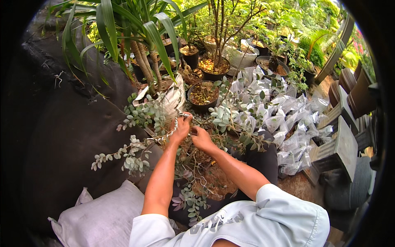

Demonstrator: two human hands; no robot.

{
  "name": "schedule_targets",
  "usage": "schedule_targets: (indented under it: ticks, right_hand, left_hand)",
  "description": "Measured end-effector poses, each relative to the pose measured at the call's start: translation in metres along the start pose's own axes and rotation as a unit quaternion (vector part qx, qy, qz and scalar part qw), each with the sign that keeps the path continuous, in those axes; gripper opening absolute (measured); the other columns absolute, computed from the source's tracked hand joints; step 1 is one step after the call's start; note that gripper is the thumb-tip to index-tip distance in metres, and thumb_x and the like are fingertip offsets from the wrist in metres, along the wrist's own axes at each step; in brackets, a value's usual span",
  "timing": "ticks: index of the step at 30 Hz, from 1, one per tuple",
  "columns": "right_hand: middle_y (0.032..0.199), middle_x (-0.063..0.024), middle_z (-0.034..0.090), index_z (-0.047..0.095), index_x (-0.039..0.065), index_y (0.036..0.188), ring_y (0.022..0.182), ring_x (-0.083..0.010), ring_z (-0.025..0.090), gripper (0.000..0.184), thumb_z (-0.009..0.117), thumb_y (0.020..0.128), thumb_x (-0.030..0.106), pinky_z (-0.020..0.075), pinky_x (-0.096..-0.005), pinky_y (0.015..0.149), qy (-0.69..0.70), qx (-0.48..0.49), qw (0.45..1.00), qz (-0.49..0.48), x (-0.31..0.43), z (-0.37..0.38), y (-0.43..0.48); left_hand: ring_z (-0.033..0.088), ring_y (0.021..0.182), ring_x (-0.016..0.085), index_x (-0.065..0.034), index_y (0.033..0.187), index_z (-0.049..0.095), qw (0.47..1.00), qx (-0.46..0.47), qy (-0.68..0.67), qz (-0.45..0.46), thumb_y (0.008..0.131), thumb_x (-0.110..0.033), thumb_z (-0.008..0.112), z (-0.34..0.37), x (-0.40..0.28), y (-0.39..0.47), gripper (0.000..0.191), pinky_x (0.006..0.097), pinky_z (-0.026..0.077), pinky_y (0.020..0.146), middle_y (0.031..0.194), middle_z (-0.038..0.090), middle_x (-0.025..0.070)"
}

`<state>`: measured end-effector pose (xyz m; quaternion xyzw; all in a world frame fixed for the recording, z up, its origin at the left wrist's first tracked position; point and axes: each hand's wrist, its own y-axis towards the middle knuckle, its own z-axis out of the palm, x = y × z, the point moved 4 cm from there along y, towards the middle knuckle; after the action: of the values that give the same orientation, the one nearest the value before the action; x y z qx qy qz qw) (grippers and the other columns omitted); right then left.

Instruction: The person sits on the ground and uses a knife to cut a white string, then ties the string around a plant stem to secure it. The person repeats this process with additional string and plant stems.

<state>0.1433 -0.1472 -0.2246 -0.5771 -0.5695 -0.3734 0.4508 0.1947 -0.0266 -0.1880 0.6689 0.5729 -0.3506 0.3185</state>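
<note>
My left hand (181, 129) grips a shrub branch near its bend. Pale wire or cord (175, 125) winds in spirals along that branch, running back and left past my wrist. Just right of it, my right hand (202, 139) has its fingers curled; whether anything thin sits between them is hidden. The shrub's grey-green, rounded leaves (223, 116) spread to both sides of my hands. One leafy side branch (134, 154) reaches far left, and another leafy shoot (193, 200) hangs low by my lap. Bare twigs and brown soil (216, 182) show beneath my forearms.
Ahead stand a white sack planter (174, 100) with a thick-stemmed plant, and black pots (202, 106). Clear plastic bags (293, 123) crowd the right, beside stacked grey rectangular pots (338, 148). A stuffed pale sack (101, 216) lies lower left, near black sheeting (61, 132).
</note>
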Motion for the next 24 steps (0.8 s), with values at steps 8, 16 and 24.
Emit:
schedule_targets:
  ticks: [8,16,24]
  right_hand:
    - [0.086,-0.0163,0.068,0.061,-0.006,0.103,0.079,-0.0229,0.065,0.023,0.057,0.097,0.016,0.0485,-0.0364,0.071,0.131,-0.025,0.988,0.073,0.0,0.014,0.014]
    - [0.083,-0.0295,0.067,0.068,-0.01,0.082,0.081,-0.0482,0.068,0.018,0.062,0.08,0.007,0.055,-0.0541,0.074,-0.322,0.047,0.943,-0.067,0.063,-0.045,0.003]
    - [0.068,-0.009,0.067,0.072,0.01,0.072,0.065,-0.0227,0.066,0.009,0.069,0.08,0.014,0.0484,-0.0362,0.06,-0.612,-0.006,0.735,-0.293,0.094,-0.071,0.026]
  left_hand:
    - [0.064,0.083,0.017,-0.0054,0.111,0.065,0.975,0.042,-0.168,-0.139,0.103,-0.019,0.053,-0.003,-0.015,-0.009,0.02,0.0346,0.049,0.076,0.091,0.07,0.0078]
    - [0.059,0.083,0.02,-0.0005,0.105,0.061,0.988,0.0,-0.155,0.023,0.104,-0.02,0.052,0.015,-0.028,-0.005,0.021,0.0385,0.047,0.077,0.092,0.063,0.0129]
    - [0.059,0.089,0.023,-0.0042,0.108,0.06,0.993,-0.013,-0.112,-0.018,0.104,-0.022,0.052,0.017,-0.036,-0.012,0.02,0.0376,0.046,0.083,0.095,0.064,0.0117]
